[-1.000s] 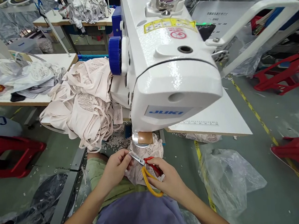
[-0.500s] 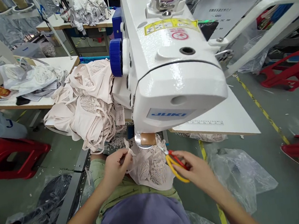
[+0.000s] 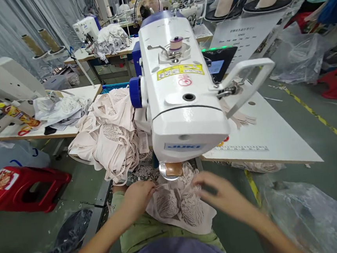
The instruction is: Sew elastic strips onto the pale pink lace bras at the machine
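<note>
A pale beige lace bra [image 3: 180,208] hangs over my lap below the needle area of a white sewing machine [image 3: 186,125], its two cups facing up. My left hand [image 3: 139,198] is closed on the bra's left edge, fingers pinched together. At the bra's right side my right hand [image 3: 217,191] is slightly blurred, its thumb and fingers apart and the fingertips close to the lace. Scissors with red and yellow handles [image 3: 223,142] lie on the white table, mostly hidden behind the machine head.
Beige bras are piled [image 3: 110,135] left of the machine. Beige fabric strips [image 3: 241,117] lie on the white tabletop [image 3: 275,136] at right. A red stool [image 3: 29,188] stands at left; a clear plastic bag [image 3: 314,208] lies on the floor at right.
The scissors have left my right hand and now lie on the table behind the machine head. My right hand has moved to the bra, and the view has tilted up.
</note>
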Tool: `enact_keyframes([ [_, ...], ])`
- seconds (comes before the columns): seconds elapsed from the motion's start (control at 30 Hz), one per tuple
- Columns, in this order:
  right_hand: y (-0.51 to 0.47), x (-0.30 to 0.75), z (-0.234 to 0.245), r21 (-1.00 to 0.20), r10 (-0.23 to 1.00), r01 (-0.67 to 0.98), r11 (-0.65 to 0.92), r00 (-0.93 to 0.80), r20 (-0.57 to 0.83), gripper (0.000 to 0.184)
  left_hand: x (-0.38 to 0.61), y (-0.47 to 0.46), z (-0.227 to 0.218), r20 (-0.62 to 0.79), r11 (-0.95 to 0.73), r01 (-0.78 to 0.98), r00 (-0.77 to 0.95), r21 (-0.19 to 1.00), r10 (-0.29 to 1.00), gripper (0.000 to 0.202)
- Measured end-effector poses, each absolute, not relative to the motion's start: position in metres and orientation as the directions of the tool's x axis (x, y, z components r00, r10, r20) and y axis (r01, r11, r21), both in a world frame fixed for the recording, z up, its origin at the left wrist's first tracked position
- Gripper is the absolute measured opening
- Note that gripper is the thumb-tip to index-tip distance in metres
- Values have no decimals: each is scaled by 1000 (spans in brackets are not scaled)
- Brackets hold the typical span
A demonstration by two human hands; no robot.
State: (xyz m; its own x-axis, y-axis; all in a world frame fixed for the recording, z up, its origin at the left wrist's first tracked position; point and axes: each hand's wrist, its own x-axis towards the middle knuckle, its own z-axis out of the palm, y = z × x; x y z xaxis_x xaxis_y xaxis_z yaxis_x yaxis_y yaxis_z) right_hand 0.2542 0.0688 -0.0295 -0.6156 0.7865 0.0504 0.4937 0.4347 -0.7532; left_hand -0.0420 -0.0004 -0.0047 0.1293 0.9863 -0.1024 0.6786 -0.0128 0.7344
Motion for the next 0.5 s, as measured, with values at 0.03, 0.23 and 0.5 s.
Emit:
enact_keyframes([
  [0.03,46,245,-33,-806,687,406,430,-726,1,30,-36,-3,-7,-36,-83,723,147,686,988,15],
  [0.23,-5,203,-58,-959,785,227,171,-620,-7,93,10,-13,-4,167,-460,758,435,463,885,31],
  [0.5,33,193,-15,-989,972,40,-143,-183,-148,37,42,-2,12,-51,38,319,34,947,998,46],
])
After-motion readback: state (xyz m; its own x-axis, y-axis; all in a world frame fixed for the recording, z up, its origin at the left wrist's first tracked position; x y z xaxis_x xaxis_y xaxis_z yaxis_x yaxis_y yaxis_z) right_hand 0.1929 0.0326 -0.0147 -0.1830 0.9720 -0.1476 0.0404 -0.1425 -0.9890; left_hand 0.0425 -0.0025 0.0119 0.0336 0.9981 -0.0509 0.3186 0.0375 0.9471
